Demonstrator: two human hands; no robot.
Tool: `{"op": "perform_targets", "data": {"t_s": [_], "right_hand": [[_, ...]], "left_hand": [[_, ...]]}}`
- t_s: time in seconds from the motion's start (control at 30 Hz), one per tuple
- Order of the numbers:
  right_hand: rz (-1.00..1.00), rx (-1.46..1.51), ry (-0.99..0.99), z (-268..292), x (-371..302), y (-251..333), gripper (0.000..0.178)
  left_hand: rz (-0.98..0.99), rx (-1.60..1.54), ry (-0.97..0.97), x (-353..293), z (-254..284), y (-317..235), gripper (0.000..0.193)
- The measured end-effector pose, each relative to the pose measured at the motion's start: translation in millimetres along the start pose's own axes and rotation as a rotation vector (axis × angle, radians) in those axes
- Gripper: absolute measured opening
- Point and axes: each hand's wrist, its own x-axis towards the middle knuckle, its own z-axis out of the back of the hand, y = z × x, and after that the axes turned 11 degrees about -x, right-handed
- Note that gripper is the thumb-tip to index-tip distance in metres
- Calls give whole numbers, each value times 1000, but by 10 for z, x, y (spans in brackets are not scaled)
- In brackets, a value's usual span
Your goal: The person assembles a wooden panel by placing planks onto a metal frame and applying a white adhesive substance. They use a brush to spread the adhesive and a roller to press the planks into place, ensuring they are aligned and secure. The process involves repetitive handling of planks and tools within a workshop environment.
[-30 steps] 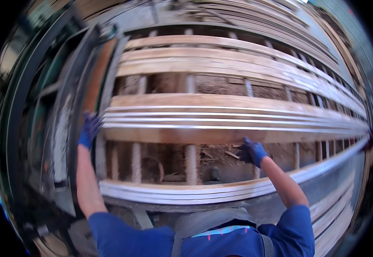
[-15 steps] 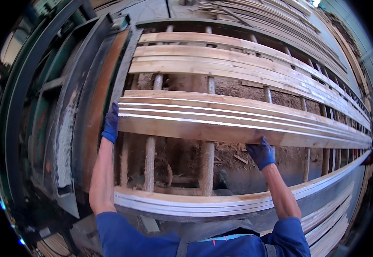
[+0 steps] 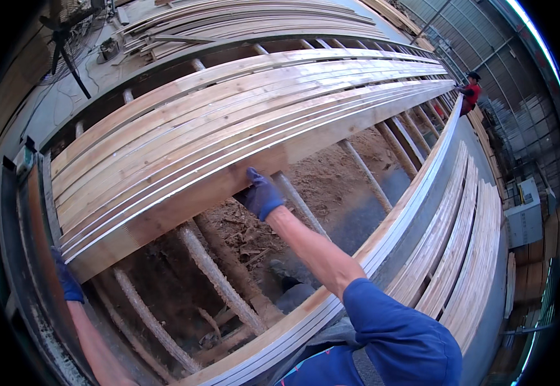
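A bundle of long wooden boards (image 3: 183, 196), set on edge with pale painted-looking edges, lies slantwise across metal rollers. My left hand (image 3: 67, 278), in a blue glove, rests with stretched fingers against the boards' near left ends. My right hand (image 3: 262, 196), gloved too, grips the lower edge of the nearest board, one digit up on its face and the others tucked beneath it. More flat boards (image 3: 164, 109) lie right behind the bundle, side by side with it.
Between the rollers (image 3: 219, 280) are gaps over sawdust and scraps. A stack of white-edged boards (image 3: 293, 334) runs close to my body. Machine framing (image 3: 26, 257) stands left. A person in red (image 3: 469, 93) is at the far end. Other boards (image 3: 447, 257) lie right.
The board bundle has moved away from me, closing the gap to the boards behind. Both hands have gone with it. My view has turned to the right.
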Motion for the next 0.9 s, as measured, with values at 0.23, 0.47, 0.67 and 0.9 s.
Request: {"op": "perform_targets", "data": {"t_s": [0.23, 0.47, 0.67, 0.9], "right_hand": [[-107, 153, 253, 16, 500, -115, 60], [12, 158, 460, 117, 683, 18, 61], [-36, 59, 131, -132, 264, 266, 55], [52, -329, 202, 377, -167, 102, 52]], "left_hand": [[84, -113, -69, 128, 139, -120, 50], [29, 5, -142, 125, -167, -399, 50], [224, -290, -73, -128, -73, -777, 49], [634, -581, -129, -1093, 427, -575, 49]]}}
